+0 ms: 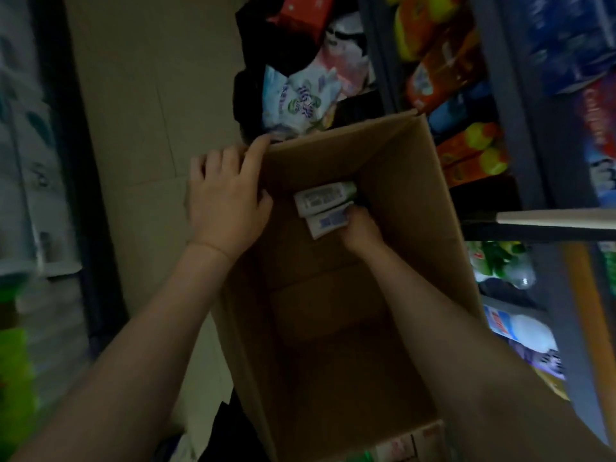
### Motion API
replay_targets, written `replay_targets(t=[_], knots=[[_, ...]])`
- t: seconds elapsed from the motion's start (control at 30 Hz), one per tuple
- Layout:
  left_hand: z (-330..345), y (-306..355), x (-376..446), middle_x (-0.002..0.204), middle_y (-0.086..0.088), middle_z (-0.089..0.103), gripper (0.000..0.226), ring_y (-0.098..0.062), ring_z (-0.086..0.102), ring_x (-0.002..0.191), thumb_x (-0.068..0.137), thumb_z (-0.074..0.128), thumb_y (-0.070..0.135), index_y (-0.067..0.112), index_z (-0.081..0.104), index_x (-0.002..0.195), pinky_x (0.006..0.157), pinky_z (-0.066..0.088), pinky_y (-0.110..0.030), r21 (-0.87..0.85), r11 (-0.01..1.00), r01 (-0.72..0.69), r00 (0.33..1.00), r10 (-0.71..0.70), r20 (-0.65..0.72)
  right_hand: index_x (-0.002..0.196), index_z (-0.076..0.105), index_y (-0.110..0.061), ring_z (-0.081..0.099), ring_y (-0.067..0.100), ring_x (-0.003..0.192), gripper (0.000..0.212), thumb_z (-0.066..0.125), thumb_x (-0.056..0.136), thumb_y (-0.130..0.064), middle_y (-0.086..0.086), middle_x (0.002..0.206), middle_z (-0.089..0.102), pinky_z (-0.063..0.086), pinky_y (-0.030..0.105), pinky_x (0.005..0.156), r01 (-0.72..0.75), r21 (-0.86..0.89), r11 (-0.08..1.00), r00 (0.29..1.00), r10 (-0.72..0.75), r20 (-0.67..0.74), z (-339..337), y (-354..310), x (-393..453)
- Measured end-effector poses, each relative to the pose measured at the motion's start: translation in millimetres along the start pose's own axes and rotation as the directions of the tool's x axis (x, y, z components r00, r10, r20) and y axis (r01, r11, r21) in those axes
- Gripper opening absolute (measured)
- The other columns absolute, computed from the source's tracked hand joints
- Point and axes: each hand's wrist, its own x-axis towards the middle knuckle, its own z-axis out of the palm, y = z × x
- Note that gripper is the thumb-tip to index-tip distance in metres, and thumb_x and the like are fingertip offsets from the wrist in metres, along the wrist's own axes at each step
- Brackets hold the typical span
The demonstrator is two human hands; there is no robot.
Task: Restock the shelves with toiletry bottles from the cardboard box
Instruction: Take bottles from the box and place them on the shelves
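There is just one camera, and it sits on the person's head. It looks forward and steeply down, right into the open cardboard box (333, 295), which is very near and fills the middle of the picture. Both arms reach in from the bottom edge. The floor (143, 111) runs up the left side. The shelves (506, 95) stand close on the right and look tilted. The edges are blurry.
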Motion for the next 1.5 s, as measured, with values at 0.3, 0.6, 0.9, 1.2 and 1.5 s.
replay_targets(t=[0.3, 0.6, 0.9, 1.2, 1.5], knots=[[8.7, 5.2, 0.3, 0.134, -0.019, 0.050, 0.074, -0.038, 0.048, 0.116, 0.086, 0.057, 0.045, 0.017, 0.032, 0.150, 0.105, 0.030, -0.055, 0.155, 0.988, 0.003, 0.999, 0.003, -0.040, 0.157, 0.008, -0.018, 0.008, 0.032, 0.150, 0.077, 0.054, 0.095, -0.025, 0.013, 0.163, 0.008, 0.030, 0.055, 0.111, 0.204, -0.657, 0.725, 0.979, -0.132, 0.158, 32.9, -6.5, 77.2], [7.6, 9.0, 2.3, 0.134, -0.019, 0.048, 0.076, -0.039, 0.046, 0.118, 0.084, 0.055, 0.046, 0.017, 0.031, 0.150, 0.107, 0.027, -0.055, 0.140, 0.990, 0.036, 0.999, -0.031, -0.038, 0.152, 0.022, -0.012, 0.042, 0.032, 0.129, 0.059, 0.044, 0.097, -0.020, 0.013, 0.145, 0.039, 0.040, 0.044, 0.098, 0.148, -0.727, 0.671, 0.980, -0.201, 0.014, 76.3, 18.5, 56.2], [9.2, 6.7, 1.5, 0.135, -0.017, 0.048, 0.073, -0.038, 0.046, 0.120, 0.086, 0.054, 0.045, 0.019, 0.030, 0.150, 0.108, 0.028, -0.054, 0.142, 0.990, 0.006, 0.998, 0.003, -0.066, 0.148, 0.034, -0.006, 0.047, 0.037, 0.127, 0.073, 0.065, 0.085, -0.028, 0.022, 0.141, 0.044, 0.046, 0.051, 0.098, 0.042, -0.725, 0.688, 0.993, -0.106, -0.043, 92.1, 52.0, 35.9], [8.8, 7.9, 0.2, 0.135, -0.019, 0.048, 0.071, -0.038, 0.046, 0.121, 0.087, 0.054, 0.043, 0.018, 0.030, 0.150, 0.109, 0.028, -0.054, 0.115, 0.993, 0.004, 0.997, 0.005, -0.082, 0.133, 0.051, -0.011, 0.056, 0.030, 0.119, 0.038, 0.054, 0.095, -0.016, 0.014, 0.133, 0.057, 0.046, 0.036, 0.095, 0.189, -0.603, 0.775, 0.979, -0.099, 0.179, 90.6, 50.9, 14.2], [-4.5, 54.2, -51.0, 0.152, -0.012, 0.036, 0.053, -0.027, 0.028, 0.145, 0.092, 0.061, 0.026, 0.014, 0.046, 0.141, 0.119, 0.024, -0.038, -0.471, 0.882, 0.023, 0.995, -0.067, -0.076, 0.127, 0.053, -0.013, 0.067, 0.024, 0.086, 0.047, 0.071, 0.085, -0.023, 0.011, 0.104, 0.066, 0.058, 0.034, 0.072, -0.215, 0.638, 0.740, 0.962, 0.048, 0.268, -15.3, -22.4, -110.0]])
